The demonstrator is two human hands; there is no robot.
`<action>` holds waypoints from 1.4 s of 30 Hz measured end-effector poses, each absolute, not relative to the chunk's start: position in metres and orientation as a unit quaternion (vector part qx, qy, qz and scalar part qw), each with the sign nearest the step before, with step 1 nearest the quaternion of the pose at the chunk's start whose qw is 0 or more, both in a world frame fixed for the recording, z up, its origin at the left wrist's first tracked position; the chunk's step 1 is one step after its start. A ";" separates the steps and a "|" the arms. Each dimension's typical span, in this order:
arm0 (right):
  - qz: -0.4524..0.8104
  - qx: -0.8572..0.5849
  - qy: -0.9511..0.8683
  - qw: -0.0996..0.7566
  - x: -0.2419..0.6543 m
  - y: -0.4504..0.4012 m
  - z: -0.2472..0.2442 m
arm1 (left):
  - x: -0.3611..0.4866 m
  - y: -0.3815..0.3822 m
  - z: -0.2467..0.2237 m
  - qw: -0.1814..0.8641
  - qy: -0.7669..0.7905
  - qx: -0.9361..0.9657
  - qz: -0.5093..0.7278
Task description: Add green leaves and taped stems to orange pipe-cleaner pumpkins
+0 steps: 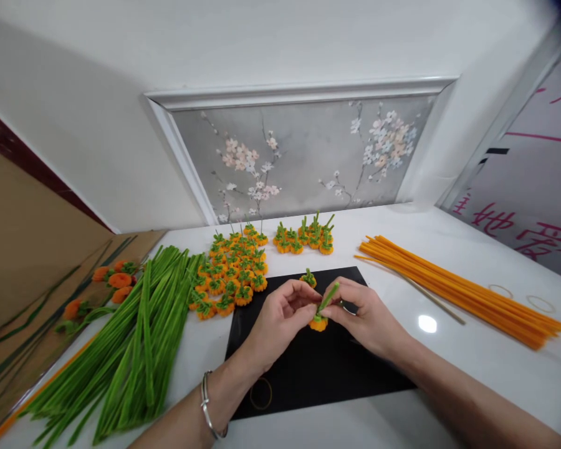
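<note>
Framed floral panel (303, 156): on the wall beyond the grip. White table (486, 386): spans the area under and around both hands. Black mat (303, 368): flat on the table, directly beneath the grip. Green fuzzy stems (135, 337): loose, overlapping pile, left of the grip. Orange fuzzy stems (462, 290): long bundle, right of the grip; a thin tan rod (432, 299) lies along its near side.

Main cluster of orange-and-green pieces (234, 268): packed together, left of and beyond the grip. Left hand (280, 318): thumb and fingertips pinching the green part of the held piece (318, 323) from its left. Right hand (367, 315): thumb and fingers closed on the same green part from its right. Held piece: between the two hands, over the mat, orange base down, green stem tilted up and to the right.

Smaller group of like pieces (305, 237): beyond the grip, right of the main cluster. Orange blooms (120, 280): on brown board, far left of the grip. Silver bangle (206, 399): on the left wrist, nearer than the grip. Single piece (308, 278): just beyond the grip, at the mat's far edge
</note>
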State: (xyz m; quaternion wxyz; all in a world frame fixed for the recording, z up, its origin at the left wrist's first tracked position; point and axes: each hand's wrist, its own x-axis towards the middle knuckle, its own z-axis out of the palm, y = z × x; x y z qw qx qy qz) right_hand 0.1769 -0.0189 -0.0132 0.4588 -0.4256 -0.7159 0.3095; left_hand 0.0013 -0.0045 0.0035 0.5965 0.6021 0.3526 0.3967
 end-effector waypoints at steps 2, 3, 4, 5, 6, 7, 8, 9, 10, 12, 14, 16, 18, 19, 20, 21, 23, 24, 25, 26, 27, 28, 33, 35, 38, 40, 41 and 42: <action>0.311 -0.422 -0.715 0.461 0.177 -0.019 -0.015 | 0.000 -0.004 0.002 0.594 0.335 0.614 0.399; 0.313 -0.422 -0.712 0.466 0.176 -0.019 -0.016 | 0.000 -0.004 0.000 0.589 0.325 0.622 0.401; 0.314 -0.423 -0.708 0.470 0.175 -0.019 -0.016 | 0.000 -0.004 -0.001 0.582 0.316 0.631 0.404; 0.314 -0.425 -0.704 0.475 0.175 -0.020 -0.017 | 0.000 -0.005 -0.003 0.575 0.309 0.641 0.403; 0.312 -0.427 -0.700 0.479 0.174 -0.020 -0.017 | 0.001 -0.005 -0.006 0.571 0.306 0.649 0.400; 0.310 -0.429 -0.698 0.482 0.173 -0.021 -0.016 | 0.002 -0.006 -0.007 0.569 0.306 0.653 0.396; 0.308 -0.430 -0.697 0.484 0.172 -0.022 -0.016 | 0.003 -0.007 -0.009 0.567 0.307 0.655 0.394; 0.307 -0.431 -0.696 0.486 0.172 -0.022 -0.016 | 0.004 -0.008 -0.010 0.561 0.309 0.657 0.398; 0.305 -0.431 -0.696 0.487 0.172 -0.022 -0.016 | 0.005 -0.009 -0.011 0.550 0.310 0.662 0.404; 0.302 -0.429 -0.696 0.491 0.172 -0.023 -0.017 | 0.006 -0.011 -0.011 0.515 0.317 0.675 0.422; 0.299 -0.426 -0.698 0.492 0.173 -0.022 -0.018 | 0.006 -0.011 -0.011 0.484 0.328 0.691 0.425; 0.292 -0.422 -0.704 0.492 0.173 -0.021 -0.019 | 0.006 -0.011 -0.011 0.464 0.341 0.703 0.418; 0.283 -0.417 -0.712 0.489 0.174 -0.021 -0.019 | 0.005 -0.010 -0.010 0.454 0.347 0.708 0.414; 0.279 -0.416 -0.714 0.490 0.175 -0.021 -0.019 | 0.005 -0.010 -0.010 0.453 0.346 0.710 0.413; 0.277 -0.414 -0.715 0.491 0.175 -0.021 -0.019 | 0.004 -0.010 -0.009 0.455 0.344 0.711 0.412; 0.276 -0.413 -0.714 0.494 0.176 -0.021 -0.018 | 0.004 -0.010 -0.008 0.457 0.342 0.711 0.410; 0.277 -0.416 -0.710 0.496 0.177 -0.021 -0.017 | 0.004 -0.011 -0.006 0.460 0.339 0.712 0.409; 0.276 -0.417 -0.711 0.495 0.177 -0.021 -0.017 | 0.004 -0.011 -0.004 0.460 0.339 0.712 0.408; 0.273 -0.418 -0.714 0.492 0.178 -0.021 -0.016 | 0.004 -0.012 -0.004 0.461 0.340 0.711 0.407; 0.268 -0.417 -0.718 0.488 0.178 -0.021 -0.016 | 0.004 -0.012 -0.003 0.462 0.341 0.710 0.408; 0.262 -0.415 -0.724 0.485 0.178 -0.021 -0.016 | 0.004 -0.012 -0.002 0.463 0.342 0.709 0.407; 0.256 -0.411 -0.729 0.483 0.178 -0.021 -0.015 | 0.004 -0.012 -0.002 0.465 0.343 0.708 0.405; 0.251 -0.393 -0.741 0.483 0.179 -0.021 -0.013 | 0.002 -0.010 -0.002 0.475 0.339 0.713 0.389; 0.275 -0.404 -0.726 0.485 0.178 -0.022 -0.012 | 0.003 -0.010 -0.003 0.500 0.329 0.698 0.392; 0.321 -0.442 -0.674 0.497 0.176 -0.022 -0.013 | 0.005 -0.011 -0.006 0.520 0.320 0.674 0.415; 0.352 -0.459 -0.641 0.504 0.174 -0.022 -0.014 | 0.006 -0.012 -0.007 0.497 0.331 0.679 0.427; 0.369 -0.461 -0.628 0.507 0.174 -0.021 -0.015 | 0.007 -0.012 -0.008 0.483 0.338 0.686 0.427; 0.387 -0.462 -0.616 0.508 0.174 -0.021 -0.015 | 0.007 -0.012 -0.008 0.472 0.343 0.692 0.425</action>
